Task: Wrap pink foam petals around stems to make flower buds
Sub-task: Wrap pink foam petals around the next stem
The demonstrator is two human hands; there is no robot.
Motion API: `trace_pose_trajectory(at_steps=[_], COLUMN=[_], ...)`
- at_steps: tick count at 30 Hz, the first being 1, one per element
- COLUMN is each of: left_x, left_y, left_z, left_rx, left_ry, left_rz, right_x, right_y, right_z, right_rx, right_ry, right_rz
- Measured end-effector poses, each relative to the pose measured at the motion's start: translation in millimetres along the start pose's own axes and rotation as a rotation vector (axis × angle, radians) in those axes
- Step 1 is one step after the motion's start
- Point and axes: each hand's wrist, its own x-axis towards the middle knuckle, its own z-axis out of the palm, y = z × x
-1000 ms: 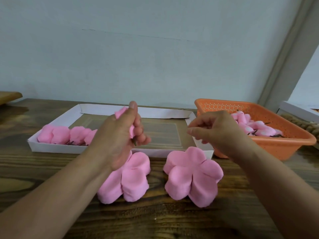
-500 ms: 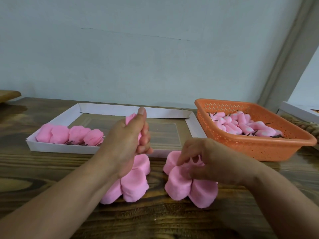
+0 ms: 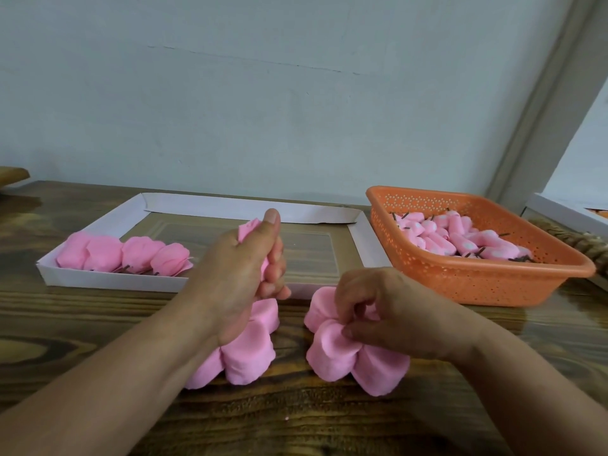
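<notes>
Room: wooden table [image 3: 98, 324] by a pale wall; all places are told from the white tray [image 3: 108, 278].
Left hand: left hand [image 3: 243, 278] is just in front of the tray, fingers curled tight on a half-made bud [image 3: 249, 229].
Right hand: right hand [image 3: 385, 311] has dropped to the petal stack [image 3: 332, 350] near the tray's front right corner. Thumb and fingers pinch one petal.
Change: a second ago it was up in the air, holding nothing.
Meaning: I think a new petal gets wrapped on next.
Done buds: finished buds [image 3: 125, 255] lie in the tray's left end.
Stems: orange basket [image 3: 493, 284], right of the tray, holds the stems [image 3: 460, 241].
</notes>
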Motion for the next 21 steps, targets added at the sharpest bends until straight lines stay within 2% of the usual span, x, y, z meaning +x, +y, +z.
trace_pose_trajectory(at_steps=[12, 17, 21], left_x=[-9.6, -16.9, -25.3], left_y=[-3.9, -1.2, 4.4], left_z=[8.8, 8.7, 14.1], left_rx=[0.059, 0.126, 0.309], left_ry=[-0.099, -0.243, -0.244], left_rz=[-0.076, -0.061, -0.062], right_x=[3.2, 9.1, 11.5], right_y=[11.5, 6.5, -1.5], right_z=[4.8, 2.2, 0.8], right_rx=[0.733, 0.793, 0.654], right_ry=[0.336, 0.598, 0.72], right_rz=[0.065, 0.145, 0.235])
